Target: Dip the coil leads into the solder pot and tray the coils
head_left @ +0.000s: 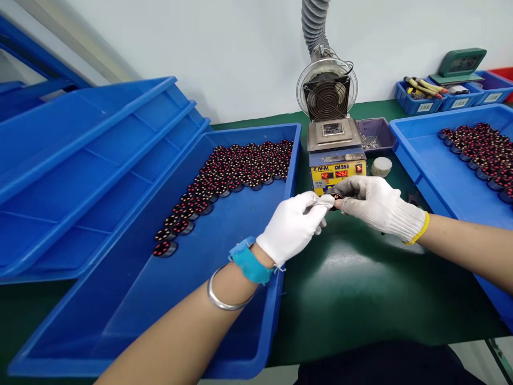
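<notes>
In front of the solder pot (334,155), a small round black part (335,197) sits between my two gloved hands, mostly covered by fingers. My right hand (371,203), in a knit glove with a yellow cuff, grips it from the right; its thumb tip looks bare. From the left, my left hand (294,222), in a thin white glove, is closed in a pinch at the part's edge. Similar round parts (240,166), black with red and pale dots, stand in rows in the blue tray (224,227) beside my left arm.
Stacked blue trays (92,160) lean at the left. A second blue tray (444,155) with similar parts lies to the right. Behind the pot are a fan (326,99) and exhaust hose (315,24). Also here are a purple bin (377,133), a round whitish pad (381,167) and a clock (463,61).
</notes>
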`<act>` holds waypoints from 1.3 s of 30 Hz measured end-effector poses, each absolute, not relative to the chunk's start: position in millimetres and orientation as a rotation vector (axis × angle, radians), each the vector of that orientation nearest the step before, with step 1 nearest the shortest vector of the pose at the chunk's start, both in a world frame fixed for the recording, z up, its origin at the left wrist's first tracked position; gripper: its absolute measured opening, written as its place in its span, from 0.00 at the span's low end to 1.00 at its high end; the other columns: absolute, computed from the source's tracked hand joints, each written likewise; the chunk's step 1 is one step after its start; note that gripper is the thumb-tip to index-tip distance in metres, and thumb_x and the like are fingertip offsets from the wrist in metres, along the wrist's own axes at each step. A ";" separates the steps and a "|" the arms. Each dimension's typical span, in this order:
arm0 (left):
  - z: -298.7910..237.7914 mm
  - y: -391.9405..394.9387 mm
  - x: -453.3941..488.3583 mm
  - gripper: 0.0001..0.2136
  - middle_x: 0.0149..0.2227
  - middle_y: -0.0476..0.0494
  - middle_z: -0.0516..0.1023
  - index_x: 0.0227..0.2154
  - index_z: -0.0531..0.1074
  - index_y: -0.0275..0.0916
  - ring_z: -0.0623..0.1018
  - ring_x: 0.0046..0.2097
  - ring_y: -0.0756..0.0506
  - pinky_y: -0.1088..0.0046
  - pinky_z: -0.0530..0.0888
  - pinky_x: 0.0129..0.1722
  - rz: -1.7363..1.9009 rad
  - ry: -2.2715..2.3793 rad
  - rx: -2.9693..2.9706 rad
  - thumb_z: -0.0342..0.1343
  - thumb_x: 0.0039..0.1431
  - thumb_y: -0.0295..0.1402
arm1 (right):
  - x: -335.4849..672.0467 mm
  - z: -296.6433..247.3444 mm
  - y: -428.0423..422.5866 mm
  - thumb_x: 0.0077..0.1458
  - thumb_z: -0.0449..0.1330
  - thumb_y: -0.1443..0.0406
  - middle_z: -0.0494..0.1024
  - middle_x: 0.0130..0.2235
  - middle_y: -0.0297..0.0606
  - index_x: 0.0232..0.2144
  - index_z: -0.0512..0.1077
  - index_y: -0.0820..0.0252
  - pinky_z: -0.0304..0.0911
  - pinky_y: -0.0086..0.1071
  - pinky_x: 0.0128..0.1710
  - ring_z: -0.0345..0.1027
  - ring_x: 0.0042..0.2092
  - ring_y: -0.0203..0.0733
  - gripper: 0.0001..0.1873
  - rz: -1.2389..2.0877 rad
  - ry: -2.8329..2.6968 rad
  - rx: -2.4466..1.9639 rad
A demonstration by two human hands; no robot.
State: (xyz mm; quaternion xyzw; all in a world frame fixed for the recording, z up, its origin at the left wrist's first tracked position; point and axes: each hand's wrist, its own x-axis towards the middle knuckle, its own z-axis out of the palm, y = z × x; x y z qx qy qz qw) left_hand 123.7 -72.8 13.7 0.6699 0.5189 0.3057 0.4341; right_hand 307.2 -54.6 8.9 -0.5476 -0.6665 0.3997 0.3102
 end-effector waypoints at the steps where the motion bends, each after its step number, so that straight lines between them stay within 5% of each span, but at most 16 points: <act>1: 15.0 -74.2 124.1 0.13 0.21 0.50 0.72 0.26 0.69 0.37 0.72 0.21 0.51 0.77 0.69 0.20 0.758 1.275 1.627 0.54 0.58 0.43 | 307.8 8.5 -53.7 0.47 0.64 0.61 0.81 0.34 0.35 0.35 0.77 0.58 0.67 0.32 0.35 0.74 0.36 0.40 0.11 1.040 -1.754 -1.481; 9: 21.4 -69.4 115.6 0.17 0.24 0.47 0.75 0.28 0.70 0.37 0.74 0.21 0.50 0.78 0.65 0.16 0.954 1.262 1.554 0.55 0.55 0.48 | 310.9 5.9 -52.0 0.47 0.64 0.55 0.80 0.29 0.34 0.35 0.77 0.58 0.65 0.30 0.31 0.73 0.32 0.39 0.15 1.094 -1.655 -1.548; 13: 11.8 -77.5 130.9 0.11 0.21 0.50 0.74 0.26 0.70 0.37 0.73 0.20 0.52 0.78 0.68 0.18 0.771 1.281 1.601 0.57 0.56 0.39 | 309.3 6.8 -53.9 0.46 0.65 0.58 0.81 0.33 0.34 0.35 0.77 0.58 0.65 0.30 0.33 0.74 0.35 0.39 0.14 1.021 -1.705 -1.527; 17: 18.5 -85.2 127.5 0.07 0.21 0.51 0.74 0.28 0.72 0.37 0.72 0.18 0.51 0.76 0.68 0.17 1.070 1.214 1.494 0.57 0.55 0.35 | 309.9 7.9 -52.2 0.46 0.65 0.56 0.80 0.29 0.34 0.34 0.77 0.58 0.63 0.28 0.28 0.73 0.32 0.38 0.15 1.013 -1.640 -1.560; 20: 19.0 -81.8 120.3 0.14 0.20 0.50 0.73 0.27 0.71 0.37 0.72 0.18 0.51 0.75 0.67 0.17 1.319 1.245 1.449 0.53 0.60 0.43 | 310.0 9.9 -52.6 0.45 0.65 0.57 0.79 0.27 0.34 0.33 0.76 0.59 0.62 0.27 0.26 0.72 0.30 0.37 0.13 1.063 -1.581 -1.511; 24: 9.0 -76.2 128.1 0.21 0.22 0.48 0.74 0.28 0.70 0.37 0.73 0.21 0.51 0.76 0.66 0.18 1.100 1.314 1.535 0.49 0.60 0.52 | 307.2 13.6 -55.9 0.46 0.65 0.59 0.80 0.29 0.34 0.32 0.76 0.59 0.64 0.28 0.27 0.73 0.32 0.38 0.12 1.062 -1.594 -1.489; 32: 10.4 -89.9 144.4 0.10 0.22 0.51 0.74 0.28 0.70 0.38 0.71 0.19 0.53 0.77 0.67 0.19 1.234 1.316 1.487 0.56 0.58 0.39 | 308.4 12.0 -53.6 0.46 0.65 0.58 0.80 0.31 0.35 0.32 0.77 0.57 0.65 0.30 0.28 0.74 0.33 0.41 0.12 0.938 -1.683 -1.570; 39: -0.4 -72.0 136.7 0.19 0.22 0.48 0.74 0.27 0.69 0.35 0.73 0.20 0.51 0.76 0.67 0.19 1.046 1.323 1.342 0.55 0.58 0.49 | 322.2 29.9 -17.4 0.51 0.61 0.61 0.80 0.38 0.35 0.40 0.77 0.59 0.68 0.33 0.39 0.73 0.40 0.41 0.14 0.602 -1.846 -1.502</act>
